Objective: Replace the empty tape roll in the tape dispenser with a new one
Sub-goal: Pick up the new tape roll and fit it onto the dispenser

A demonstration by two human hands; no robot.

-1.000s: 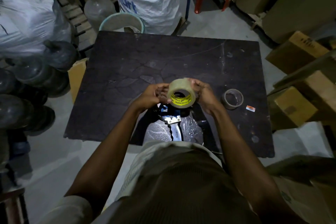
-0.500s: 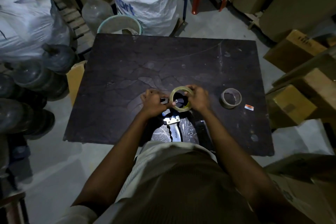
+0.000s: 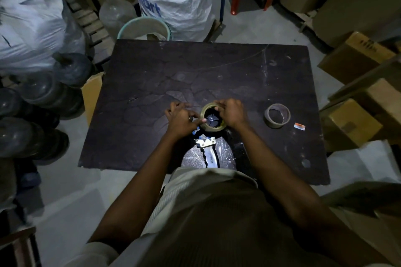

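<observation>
**New roll on dispenser hub, both hands on it**

New tape roll (image 3: pixel 213 118) lies flat on the tape dispenser (image 3: pixel 209 149), near front edge of the dark surface (image 3: pixel 152 76); black hub visible thru its centre. Right hand (image 3: pixel 231 112) cups the roll's far/right rim, grip clenched on it. Left hand (image 3: pixel 181 119) is at the roll's left side, thumb tip pressed on the rim, other fingers curled. Dispenser handle points back toward the person. Empty tape core (image 3: pixel 277 115) stands apart to the right, w/ a small orange label (image 3: pixel 299 126) just beyond.
</observation>
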